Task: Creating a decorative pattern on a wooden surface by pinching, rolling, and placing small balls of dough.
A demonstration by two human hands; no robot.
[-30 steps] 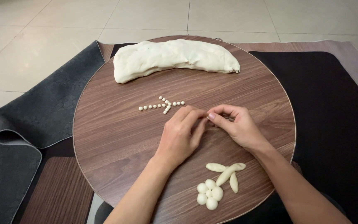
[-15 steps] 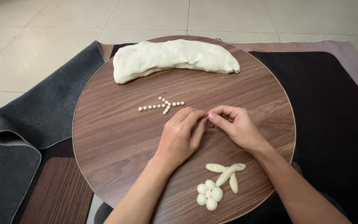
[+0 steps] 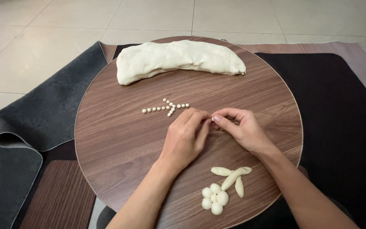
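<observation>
My left hand (image 3: pixel 187 138) and my right hand (image 3: pixel 239 128) meet fingertip to fingertip above the middle of a round wooden table (image 3: pixel 119 140). Between the fingertips they pinch a tiny bit of white dough (image 3: pixel 212 119), mostly hidden. Just beyond the hands lies an arrow shape of small dough beads (image 3: pixel 166 107). A long loaf of white dough (image 3: pixel 178 59) rests at the table's far edge. Near the front edge sit a cluster of dough balls (image 3: pixel 215 199) and three elongated dough pieces (image 3: pixel 233 177).
The table stands on a dark rug (image 3: pixel 339 110) with a grey folded corner (image 3: pixel 18 140) at the left. Light floor tiles (image 3: pixel 43 25) lie beyond. A brown wood-patterned patch (image 3: pixel 60 199) shows at the lower left.
</observation>
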